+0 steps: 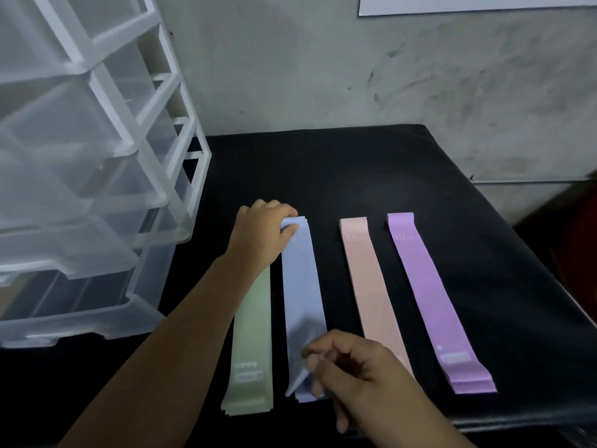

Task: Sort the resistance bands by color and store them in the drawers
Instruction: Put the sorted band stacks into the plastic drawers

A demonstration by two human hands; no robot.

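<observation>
Fingers [315,360] of the right hand [358,367] pinch the near end of the blue stack [302,286], frame centre; the left hand [263,232] grips its far end. Lifted, loose layers may fan apart, or the forearm may drag the green stack [253,318] beside it.

Background. A grey plastered wall [355,76], mottled with dark scuffs and smears, closes the far side. A white sheet [468,4], cut off by the upper edge, is fixed to it at top right. The table [371,176] stands against the wall; its top is matte black, with a rounded far right corner. Right of the table, a dim reddish-brown object [581,221] lies in shadow. Lighting is soft and low.
</observation>
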